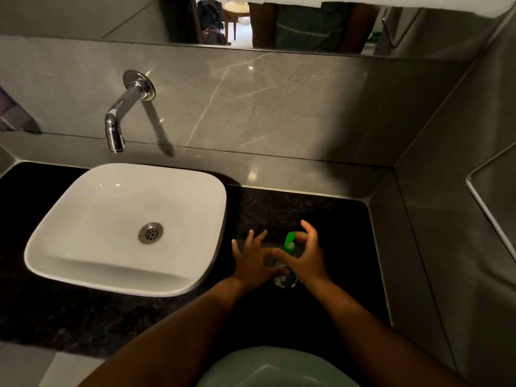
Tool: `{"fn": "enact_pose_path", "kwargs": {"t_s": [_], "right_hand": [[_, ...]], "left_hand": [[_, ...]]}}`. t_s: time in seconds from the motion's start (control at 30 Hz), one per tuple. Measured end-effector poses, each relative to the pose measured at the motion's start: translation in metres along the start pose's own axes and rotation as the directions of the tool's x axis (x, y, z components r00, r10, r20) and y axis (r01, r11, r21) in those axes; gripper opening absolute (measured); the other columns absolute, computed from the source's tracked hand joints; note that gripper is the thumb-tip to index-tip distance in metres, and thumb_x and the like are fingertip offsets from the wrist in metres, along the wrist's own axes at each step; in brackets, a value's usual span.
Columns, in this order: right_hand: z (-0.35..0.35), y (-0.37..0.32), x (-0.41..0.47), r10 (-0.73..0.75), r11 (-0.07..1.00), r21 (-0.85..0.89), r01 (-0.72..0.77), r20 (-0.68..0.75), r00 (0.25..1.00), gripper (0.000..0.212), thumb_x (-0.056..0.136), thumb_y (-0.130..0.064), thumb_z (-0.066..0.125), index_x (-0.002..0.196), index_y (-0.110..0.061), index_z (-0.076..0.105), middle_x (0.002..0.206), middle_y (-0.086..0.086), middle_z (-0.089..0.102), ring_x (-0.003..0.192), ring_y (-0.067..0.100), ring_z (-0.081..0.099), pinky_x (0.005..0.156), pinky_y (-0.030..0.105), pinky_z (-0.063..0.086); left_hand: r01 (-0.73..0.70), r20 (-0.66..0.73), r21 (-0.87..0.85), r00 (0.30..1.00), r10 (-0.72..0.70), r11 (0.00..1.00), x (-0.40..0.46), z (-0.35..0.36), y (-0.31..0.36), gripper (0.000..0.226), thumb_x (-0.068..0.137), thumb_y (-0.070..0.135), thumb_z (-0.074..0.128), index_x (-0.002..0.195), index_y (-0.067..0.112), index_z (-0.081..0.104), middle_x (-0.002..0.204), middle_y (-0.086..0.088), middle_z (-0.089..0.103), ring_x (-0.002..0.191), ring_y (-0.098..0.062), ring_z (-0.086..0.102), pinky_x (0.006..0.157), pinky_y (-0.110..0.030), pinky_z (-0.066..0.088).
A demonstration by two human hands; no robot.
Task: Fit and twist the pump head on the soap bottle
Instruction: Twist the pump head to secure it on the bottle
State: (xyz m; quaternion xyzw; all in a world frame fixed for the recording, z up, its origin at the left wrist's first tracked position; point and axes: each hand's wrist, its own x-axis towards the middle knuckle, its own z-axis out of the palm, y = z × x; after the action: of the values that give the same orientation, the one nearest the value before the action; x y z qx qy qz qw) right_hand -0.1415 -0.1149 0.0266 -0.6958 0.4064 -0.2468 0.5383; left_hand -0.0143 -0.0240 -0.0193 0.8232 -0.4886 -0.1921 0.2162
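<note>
A small clear soap bottle (285, 281) with a green and white label stands on the black counter (335, 233), right of the sink. Its green pump head (289, 241) sits on top, nozzle pointing away from me. My right hand (307, 256) curls over the pump head, with the index fingertip on its top and the thumb reaching across its near side. My left hand (252, 263) lies just left of the bottle with its fingers spread. Its thumb reaches the bottle's shoulder. The bottle's neck is hidden behind my thumbs.
A white square basin (83, 219) with a metal drain sits on the counter's left half, under a chrome wall spout (116, 129). Grey stone walls close in at the back and right. A mirror (139, 18) runs along the top.
</note>
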Motion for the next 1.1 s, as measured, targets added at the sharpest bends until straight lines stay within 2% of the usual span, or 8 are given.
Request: {"fn": "enact_pose_path", "kwargs": {"t_s": [0.07,0.17,0.3,0.47,0.6,0.7,0.9,1.1], "right_hand": [[-0.002,0.004,0.0,0.013,0.998,0.059,-0.017,0.07,0.997,0.089,0.076,-0.014,0.075,0.146,-0.019,0.021,0.135,0.002,0.048,0.123,0.004,0.046,0.097,0.016,0.038],[-0.008,0.008,0.002,0.014,0.999,0.03,-0.016,0.07,0.997,0.079,0.079,-0.013,0.072,0.144,-0.021,0.028,0.119,0.0,0.061,0.103,-0.015,0.054,0.091,0.008,0.043],[-0.005,0.009,0.003,-0.022,0.996,-0.085,0.02,-0.031,0.999,0.082,0.059,-0.031,0.087,0.128,-0.025,0.043,0.091,0.004,0.059,0.08,0.006,0.056,0.07,0.01,0.044],[-0.002,0.015,0.004,0.014,0.999,0.035,-0.016,0.069,0.998,0.087,0.078,-0.02,0.073,0.147,-0.025,0.019,0.141,0.002,0.046,0.126,0.003,0.042,0.099,0.019,0.035],[-0.002,0.018,0.006,-0.006,1.0,0.01,0.006,0.026,1.0,0.076,0.075,-0.017,0.075,0.14,-0.022,0.035,0.114,0.004,0.065,0.107,0.008,0.06,0.089,0.008,0.042],[-0.003,0.015,0.005,-0.048,0.996,-0.074,0.044,-0.053,0.997,0.081,0.058,-0.032,0.087,0.127,-0.025,0.044,0.09,-0.002,0.056,0.082,0.011,0.057,0.071,0.009,0.042],[-0.003,0.016,0.006,0.011,0.998,0.065,-0.017,0.093,0.996,0.085,0.082,-0.013,0.068,0.148,-0.023,0.016,0.147,0.011,0.04,0.133,0.013,0.039,0.102,0.022,0.035],[-0.004,0.009,0.005,-0.013,1.0,-0.022,0.014,0.049,0.999,0.073,0.07,-0.026,0.08,0.131,-0.03,0.041,0.105,-0.004,0.059,0.096,0.0,0.058,0.084,0.017,0.049]], "left_hand": [[0.009,0.011,0.01,1.0,-0.01,1.0,0.001,-0.001,-0.001,0.066,0.055,0.087,0.051,0.11,0.053,0.061,0.157,0.005,0.022,0.145,-0.016,-0.007,0.091,-0.041,-0.04],[0.013,0.02,0.027,1.0,-0.014,1.0,0.002,-0.003,-0.003,0.068,0.054,0.089,0.05,0.111,0.053,0.061,0.158,0.007,0.021,0.144,-0.014,-0.008,0.089,-0.04,-0.041],[0.029,0.038,0.01,0.999,-0.029,1.0,0.001,-0.001,0.002,0.061,0.055,0.087,0.051,0.104,0.053,0.062,0.157,0.004,0.023,0.145,-0.017,-0.007,0.095,-0.048,-0.035],[0.073,0.053,-0.003,0.996,-0.073,0.997,0.003,-0.003,0.002,0.063,0.056,0.084,0.053,0.108,0.05,0.063,0.157,0.004,0.023,0.145,-0.018,-0.006,0.098,-0.053,-0.03],[0.06,0.053,0.009,0.997,-0.061,0.998,0.002,-0.006,0.003,0.064,0.054,0.086,0.051,0.107,0.052,0.062,0.157,0.003,0.023,0.145,-0.019,-0.006,0.098,-0.053,-0.031],[0.045,0.063,0.035,0.997,-0.047,0.998,0.002,-0.005,0.005,0.055,0.058,0.083,0.055,0.104,0.053,0.062,0.157,0.003,0.023,0.145,-0.019,-0.006,0.097,-0.054,-0.032],[0.057,0.069,0.047,0.996,-0.06,0.997,0.003,-0.009,0.003,0.059,0.059,0.082,0.056,0.108,0.05,0.063,0.157,0.003,0.023,0.145,-0.019,-0.006,0.092,-0.048,-0.037],[0.038,0.076,0.058,0.996,-0.042,0.998,0.003,-0.009,0.006,0.055,0.062,0.079,0.059,0.109,0.052,0.061,0.157,0.002,0.023,0.145,-0.021,-0.006,0.095,-0.052,-0.033]]}}
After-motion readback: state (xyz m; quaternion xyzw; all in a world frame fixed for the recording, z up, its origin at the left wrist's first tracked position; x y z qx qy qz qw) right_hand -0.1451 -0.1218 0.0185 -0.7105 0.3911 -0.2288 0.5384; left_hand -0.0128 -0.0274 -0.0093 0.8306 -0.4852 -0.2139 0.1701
